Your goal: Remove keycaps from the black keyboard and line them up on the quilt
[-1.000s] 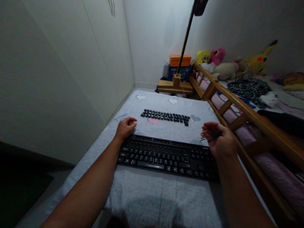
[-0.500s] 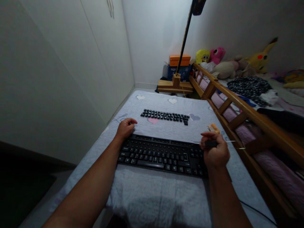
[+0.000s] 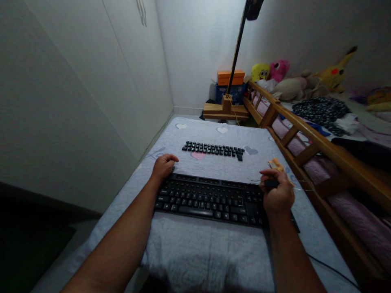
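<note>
A black keyboard [image 3: 201,199] lies on the cloth-covered table; its upper rows show small posts without caps. My left hand [image 3: 164,167] is closed at its upper left corner, fingers curled together; what they hold, if anything, is hidden. Over the keyboard's right end, my right hand [image 3: 277,191] grips a tool with a black handle [image 3: 271,183] and thin wires sticking out on both sides. Beyond the keyboard, loose black keycaps [image 3: 214,149] lie in rows on the cloth. An orange-brown object [image 3: 276,164] rests just behind my right hand.
A wooden bed rail [image 3: 301,128] runs along the table's right side, with plush toys [image 3: 290,87] on the bed. White cabinet doors [image 3: 91,81] rise at the left. A stand with a wooden base [image 3: 226,109] and boxes [image 3: 230,77] are behind. A cable [image 3: 331,268] trails at lower right.
Both hands keep their grips and stay almost in place. The wires of the tool in my right hand have shifted slightly. The view has moved a little.
</note>
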A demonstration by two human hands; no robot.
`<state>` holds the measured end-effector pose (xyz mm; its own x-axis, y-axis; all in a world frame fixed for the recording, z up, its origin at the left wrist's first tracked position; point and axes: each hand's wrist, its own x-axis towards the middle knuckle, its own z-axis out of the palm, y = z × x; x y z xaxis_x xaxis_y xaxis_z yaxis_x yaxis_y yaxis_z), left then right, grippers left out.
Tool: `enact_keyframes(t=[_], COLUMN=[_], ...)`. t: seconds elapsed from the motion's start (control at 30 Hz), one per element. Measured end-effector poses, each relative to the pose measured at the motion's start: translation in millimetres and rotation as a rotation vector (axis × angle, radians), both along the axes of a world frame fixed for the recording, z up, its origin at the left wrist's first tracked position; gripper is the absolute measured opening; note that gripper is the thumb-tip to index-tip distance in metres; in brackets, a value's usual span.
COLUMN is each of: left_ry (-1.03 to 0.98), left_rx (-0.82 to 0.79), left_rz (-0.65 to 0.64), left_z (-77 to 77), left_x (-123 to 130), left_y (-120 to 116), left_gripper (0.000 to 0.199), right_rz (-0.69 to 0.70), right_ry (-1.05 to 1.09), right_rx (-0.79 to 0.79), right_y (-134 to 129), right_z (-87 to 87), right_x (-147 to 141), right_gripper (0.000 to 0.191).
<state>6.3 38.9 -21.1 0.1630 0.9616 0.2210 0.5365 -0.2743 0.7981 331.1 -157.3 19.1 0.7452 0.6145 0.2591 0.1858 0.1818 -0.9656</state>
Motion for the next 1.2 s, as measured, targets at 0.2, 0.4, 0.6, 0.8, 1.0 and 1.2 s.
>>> enact_keyframes(t=[0.2,0.4,0.6,0.8,1.0,1.2], left_ry=[0.001,0.0,-0.006,-0.087,-0.113,-0.115], left_rx=[0.006,-0.005,0.009,-0.022,-0.01,-0.006], left_rz=[0.013,0.017,0.018,0.065,0.084,0.091], left_z=[-2.0,-1.2,-3.5,-2.1,1.5,-3.8], left_x=[-0.6,-0.5,-1.2,0.5,2.8,1.4], left_y=[-0.5,-1.3,-0.2,-3.4,-6.0,-3.7], left_gripper=[0.028,0.029,0.029,0.031,0.029,0.028], right_rz=[-0.016,-0.006,-0.003,0.015,0.032,0.012], right_ry=[0.022,0.039,0.033,0.038,0.052,0.058], right_rx=[0.005,-0.019,-0.048,-0.017,0.011,0.005], right_y=[1.9,2.0,0.6,3.3,3.3,2.7], right_z=[-2.4,-1.4,-0.4,-4.9,-4.6,-2.8], right_x=[2.3,0.2,-0.9,2.9,2.9,0.9], right_gripper=[0.044,0.046,0.05,0.052,0.051,0.05])
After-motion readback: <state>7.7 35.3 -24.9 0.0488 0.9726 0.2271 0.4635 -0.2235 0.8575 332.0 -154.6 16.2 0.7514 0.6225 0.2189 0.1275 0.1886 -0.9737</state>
